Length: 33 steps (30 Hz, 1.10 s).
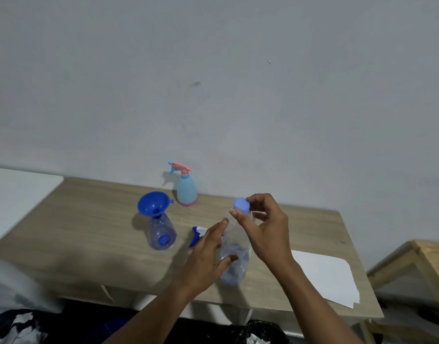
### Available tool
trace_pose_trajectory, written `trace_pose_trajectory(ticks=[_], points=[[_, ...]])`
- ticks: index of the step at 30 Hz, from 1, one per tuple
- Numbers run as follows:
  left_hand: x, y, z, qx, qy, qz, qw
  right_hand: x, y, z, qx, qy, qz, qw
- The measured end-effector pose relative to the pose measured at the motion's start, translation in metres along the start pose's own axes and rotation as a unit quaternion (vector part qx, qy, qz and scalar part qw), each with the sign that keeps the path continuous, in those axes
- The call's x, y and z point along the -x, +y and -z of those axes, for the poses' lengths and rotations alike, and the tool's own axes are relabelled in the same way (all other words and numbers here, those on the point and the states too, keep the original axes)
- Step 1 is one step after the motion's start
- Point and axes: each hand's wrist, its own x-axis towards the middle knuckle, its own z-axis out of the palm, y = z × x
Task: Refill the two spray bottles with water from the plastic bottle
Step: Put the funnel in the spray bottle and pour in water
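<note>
The left hand (pixel 208 252) grips the clear plastic bottle (pixel 235 259), upright at the front of the desk (pixel 89 232); directly above, the right hand (pixel 265 229) pinches its blue cap (pixel 241 204).

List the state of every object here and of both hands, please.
plastic bottle: upright, cap on its neck.
cap: pinched by the right hand; tightness unclear.
left hand: grips the plastic bottle's body.
clear spray bottle: upright, head off, funnel in its neck.
spray head: detached, lying on the table.
light blue spray bottle: upright, its head on.
paper: lying flat on the table.
</note>
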Motion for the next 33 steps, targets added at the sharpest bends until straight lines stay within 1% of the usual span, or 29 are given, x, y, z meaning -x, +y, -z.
trace_pose_trajectory(ticks=[4,8,12,14,16,18,24,27,30,33], points=[[0.000,-0.003,-0.004,0.002,0.005,0.012,1.000,-0.003,0.001,0.001,0.013,-0.027,0.003,1.000],[-0.002,-0.007,-0.007,0.004,0.019,-0.010,1.000,-0.002,0.002,0.004,0.010,-0.066,0.025,0.997],[-0.003,-0.011,-0.008,0.021,0.008,-0.014,1.000,-0.004,0.006,0.013,0.011,-0.101,0.034,0.994],[-0.004,-0.011,-0.008,0.022,0.009,-0.014,1.000,-0.006,0.004,0.014,-0.001,-0.092,0.007,0.996],[-0.005,-0.009,-0.007,0.016,0.011,-0.011,1.000,-0.009,0.001,0.010,-0.011,-0.066,-0.022,0.998],[-0.006,-0.011,-0.009,0.022,0.015,-0.014,1.000,-0.010,0.000,0.006,0.001,-0.059,-0.028,0.998],[-0.006,-0.011,-0.008,0.006,0.017,-0.019,1.000,-0.007,-0.001,0.012,0.025,-0.110,0.030,0.993],[-0.005,-0.011,-0.007,-0.001,0.003,-0.014,1.000,-0.006,-0.002,0.015,0.033,-0.119,0.042,0.991],[-0.005,-0.008,-0.005,-0.003,-0.010,-0.005,1.000,-0.006,-0.002,0.014,0.011,-0.104,0.014,0.994],[-0.003,-0.004,-0.006,-0.013,-0.019,0.009,1.000,-0.006,-0.002,0.010,-0.006,-0.062,-0.030,0.998]])
